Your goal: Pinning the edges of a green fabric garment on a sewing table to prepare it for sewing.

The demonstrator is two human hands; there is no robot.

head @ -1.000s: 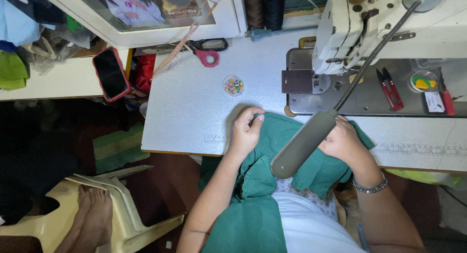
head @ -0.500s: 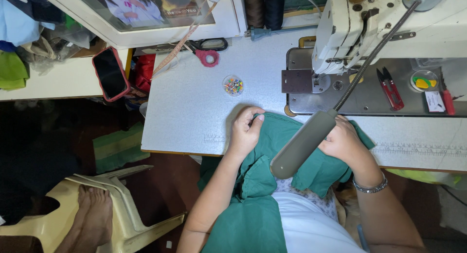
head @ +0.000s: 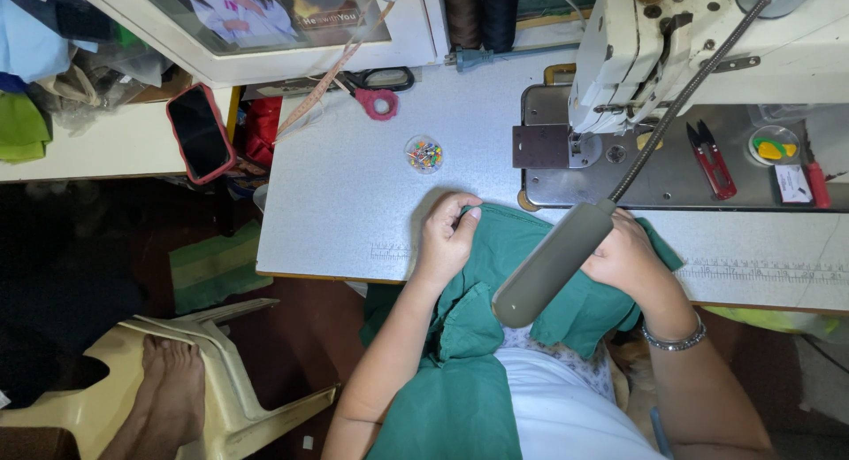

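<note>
Fabric (head: 460,371), a green garment, runs from the person's lap up over the near edge of the sewing table (head: 354,186), its top fold lying flat on the pale surface. The left hand (head: 447,234) sits on the fabric's upper left corner, fingers curled with thumb and forefinger pinching the folded edge. The right hand (head: 623,256) rests on the fabric at the three o'clock side, partly hidden behind the grey lamp head (head: 553,265); its fingers lie bent over the cloth and seem to press or grip it, though how tightly I cannot tell. A metal bracelet (head: 676,341) circles that wrist.

At twelve o'clock from the left hand, apart from it, stands a small round box of coloured pins (head: 424,154). Further on, toward eleven o'clock, lie scissors with pink handles (head: 376,93) and a measuring tape (head: 323,84). At one o'clock from the hands stands the white sewing machine (head: 637,44) on its metal plate, with red thread snips (head: 712,159) lying to its right. At nine o'clock, off the table on a side shelf, lies a phone in a red case (head: 199,131). Down at seven o'clock, someone's bare feet (head: 164,389) rest on a yellow plastic chair (head: 221,407).
</note>
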